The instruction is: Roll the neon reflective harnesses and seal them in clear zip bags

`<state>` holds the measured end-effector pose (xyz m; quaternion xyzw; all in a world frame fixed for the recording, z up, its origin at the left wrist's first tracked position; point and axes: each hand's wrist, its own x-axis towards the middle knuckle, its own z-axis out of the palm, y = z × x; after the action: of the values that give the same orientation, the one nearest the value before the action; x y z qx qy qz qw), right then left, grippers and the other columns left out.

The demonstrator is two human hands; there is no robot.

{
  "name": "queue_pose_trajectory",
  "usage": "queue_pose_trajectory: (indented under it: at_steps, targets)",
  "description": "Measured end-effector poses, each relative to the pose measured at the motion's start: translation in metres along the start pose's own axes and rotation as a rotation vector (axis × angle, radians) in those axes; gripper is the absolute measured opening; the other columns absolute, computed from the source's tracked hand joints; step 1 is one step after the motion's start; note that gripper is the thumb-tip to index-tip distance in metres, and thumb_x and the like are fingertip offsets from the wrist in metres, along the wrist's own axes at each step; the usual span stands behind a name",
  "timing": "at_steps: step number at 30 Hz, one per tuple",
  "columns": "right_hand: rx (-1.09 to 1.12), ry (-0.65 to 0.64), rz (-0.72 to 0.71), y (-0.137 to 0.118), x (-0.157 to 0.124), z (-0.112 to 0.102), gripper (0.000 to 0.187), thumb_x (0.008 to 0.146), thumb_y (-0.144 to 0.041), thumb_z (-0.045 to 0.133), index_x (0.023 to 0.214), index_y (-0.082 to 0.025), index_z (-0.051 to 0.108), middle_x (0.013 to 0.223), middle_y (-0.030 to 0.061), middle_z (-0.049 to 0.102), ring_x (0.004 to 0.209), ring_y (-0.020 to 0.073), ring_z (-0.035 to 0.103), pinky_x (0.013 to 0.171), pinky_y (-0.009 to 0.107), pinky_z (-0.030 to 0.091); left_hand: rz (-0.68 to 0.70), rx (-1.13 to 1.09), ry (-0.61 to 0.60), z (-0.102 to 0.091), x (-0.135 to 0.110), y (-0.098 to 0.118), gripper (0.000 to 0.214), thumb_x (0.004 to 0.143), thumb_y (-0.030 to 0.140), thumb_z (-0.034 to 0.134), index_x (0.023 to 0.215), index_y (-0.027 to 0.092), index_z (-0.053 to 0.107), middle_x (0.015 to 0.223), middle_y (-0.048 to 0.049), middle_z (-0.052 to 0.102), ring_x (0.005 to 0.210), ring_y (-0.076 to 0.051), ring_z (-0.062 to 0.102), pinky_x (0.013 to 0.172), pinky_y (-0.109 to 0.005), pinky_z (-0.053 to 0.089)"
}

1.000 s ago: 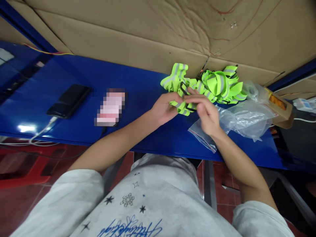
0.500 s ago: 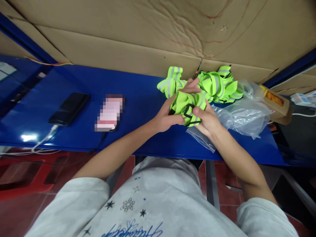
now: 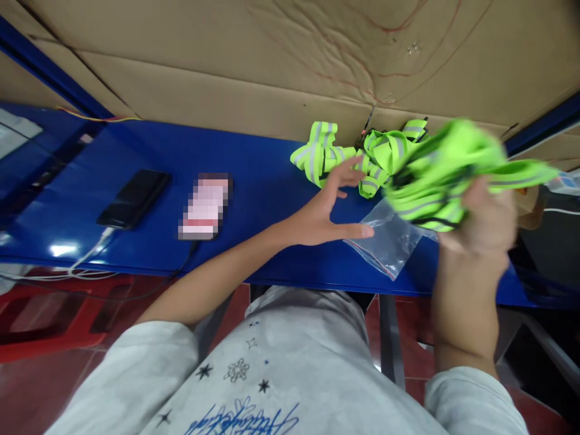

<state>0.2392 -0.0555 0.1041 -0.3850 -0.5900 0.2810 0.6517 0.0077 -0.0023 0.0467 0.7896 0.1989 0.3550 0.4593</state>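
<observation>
My right hand [image 3: 487,220], smeared by motion, grips a bundle of neon-yellow reflective straps [image 3: 448,172] with grey stripes and black fittings, held up over the right part of the table. One strap end trails off to the right. My left hand [image 3: 333,208] is empty, its fingers and thumb spread above the table. Just beyond its fingertips lie more reflective straps [image 3: 312,154] of the same kind, in a loose heap against the cardboard. Between my hands a clear zip bag [image 3: 385,238] lies flat, partly hidden under the raised bundle.
A black device [image 3: 133,199] with a white cable and a phone with a blurred screen [image 3: 206,205] lie on the blue table [image 3: 258,175] at left. Cardboard [image 3: 203,66] walls the back. A box [image 3: 528,205] is partly hidden at right. A red stool [image 3: 58,326] stands below.
The strap bundle has left my left hand and moved right and up in my right hand. My left hand has opened. More of the zip bag now shows.
</observation>
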Motion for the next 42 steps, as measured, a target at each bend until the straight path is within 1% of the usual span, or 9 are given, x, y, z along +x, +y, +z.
queue_pose_trajectory:
  at_steps: [6,9,12,17,25,29,32,37,42]
  targets:
    - [-0.159,0.608,0.055,-0.021,-0.065,-0.049,0.04,0.07,-0.076,0.084,0.095,-0.045,0.082,0.132,-0.011,0.073,0.147,0.0325,0.055,0.12,0.052,0.051,0.085,0.75,-0.381,0.037,-0.012,-0.008,0.02,0.103,0.026,0.056,0.111,0.016,0.072,0.117,-0.0138,0.072,0.11,-0.028,0.069,0.099,-0.043,0.05]
    - [-0.13,0.576,0.251,-0.016,-0.116,-0.038,0.061,0.06,-0.073,0.091,0.109,-0.039,0.082,0.127,0.0031,0.076,0.116,0.0373,0.074,0.094,0.056,0.064,0.021,0.885,-0.283,0.048,-0.02,0.007,0.021,0.101,0.018,0.049,0.097,0.014,0.07,0.095,-0.0108,0.075,0.085,-0.024,0.072,0.075,-0.035,0.049]
    - [-0.105,0.433,0.417,-0.008,-0.152,-0.019,0.064,0.061,-0.058,0.095,0.117,-0.033,0.079,0.102,0.0051,0.079,0.081,0.0252,0.076,0.07,0.039,0.064,-0.119,0.822,-0.124,0.055,-0.039,0.029,0.014,0.098,0.019,0.052,0.098,0.016,0.065,0.082,-0.0051,0.073,0.068,-0.02,0.068,0.06,-0.03,0.041]
    - [-0.354,0.369,0.518,0.003,-0.169,-0.008,0.056,0.065,-0.038,0.095,0.118,-0.027,0.08,0.105,0.0036,0.079,0.084,0.0201,0.073,0.072,0.029,0.061,-0.212,0.456,-0.081,0.066,-0.081,0.051,0.023,0.1,0.02,0.048,0.123,0.017,0.054,0.069,0.0047,0.067,0.053,-0.011,0.059,0.054,-0.023,0.041]
    - [-0.283,0.418,0.576,0.013,-0.172,-0.022,0.058,0.068,-0.039,0.095,0.121,-0.024,0.079,0.11,0.0058,0.079,0.09,0.0206,0.074,0.076,0.028,0.061,0.187,0.619,-0.405,0.037,-0.079,0.039,0.062,0.094,0.046,0.076,0.147,0.025,0.051,0.126,-0.013,0.07,0.114,-0.028,0.069,0.098,-0.044,0.057]
    - [-0.102,0.46,0.605,0.012,-0.17,-0.02,0.058,0.07,-0.041,0.094,0.122,-0.024,0.078,0.11,0.0061,0.079,0.09,0.0198,0.076,0.078,0.028,0.062,0.163,0.665,-0.481,0.021,-0.059,0.017,0.117,0.073,0.058,0.092,0.167,0.028,0.028,0.17,-0.0227,0.036,0.16,-0.043,0.032,0.129,-0.066,0.026]
    - [-0.035,0.444,0.613,0.013,-0.17,-0.014,0.058,0.068,-0.041,0.096,0.121,-0.023,0.078,0.107,0.006,0.079,0.088,0.0194,0.076,0.077,0.027,0.062,0.11,0.663,-0.547,0.023,-0.051,0.001,0.126,0.073,0.072,0.085,0.171,0.027,0.019,0.172,-0.0225,0.034,0.163,-0.043,0.026,0.132,-0.072,0.009]
    - [-0.088,0.345,0.665,0.022,-0.171,-0.005,0.055,0.073,-0.041,0.093,0.123,-0.023,0.077,0.112,0.0054,0.08,0.093,0.0203,0.077,0.082,0.029,0.062,0.071,0.743,-0.41,0.031,-0.053,0.001,0.093,0.096,0.062,0.066,0.168,0.02,0.025,0.156,-0.0213,0.056,0.147,-0.035,0.051,0.132,-0.065,0.015]
    - [-0.133,0.402,0.638,0.027,-0.168,-0.008,0.056,0.074,-0.042,0.092,0.124,-0.02,0.076,0.115,0.0073,0.079,0.096,0.0211,0.077,0.084,0.031,0.062,0.104,0.718,-0.503,0.028,-0.06,0.001,0.124,0.08,0.081,0.072,0.171,0.022,0.013,0.176,-0.0224,0.024,0.166,-0.039,0.02,0.132,-0.069,-0.005]
